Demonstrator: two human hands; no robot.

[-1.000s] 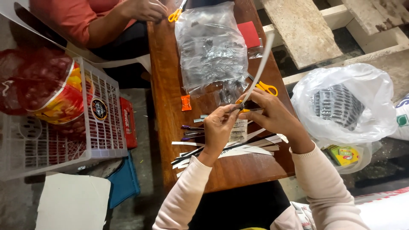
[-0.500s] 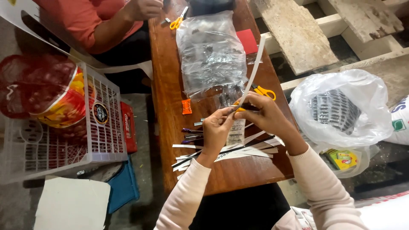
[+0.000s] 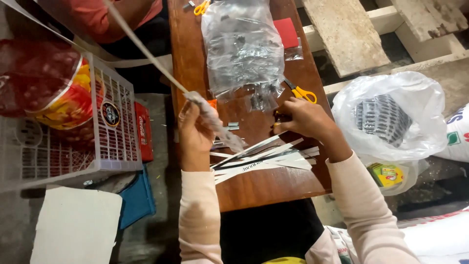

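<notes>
Change since earlier frames: your left hand (image 3: 195, 129) has swung out to the left, away from the right hand, and the long white strip (image 3: 146, 51) that stood up between both hands now slants up and away to the left from that grip alone.
Left hand: clenched on the strip; a crumpled, blurred length of it trails down and to the right from your fingers, toward the table.
Right hand (image 3: 303, 117): resting on the wooden table (image 3: 264, 188), fingers curled over something small and dark; whether it is gripped cannot be told.
Scissors (image 3: 302, 92): yellow-handled, lying just beyond your right hand, touching or nearly touching its knuckles.
Clear plastic bag (image 3: 244, 49): lies on the table beyond both hands, holding small dark parts.
Cut strips (image 3: 264, 159): white and dark, fanned on the table just below and between your two grips.
White plastic crate (image 3: 63, 146): off the table, to the outside of your left grip.
White carrier bag (image 3: 391, 117): to the outside of your right grip, well apart from the strip.
Other person: an orange sleeve (image 3: 127, 14) at the far end of the table.
</notes>
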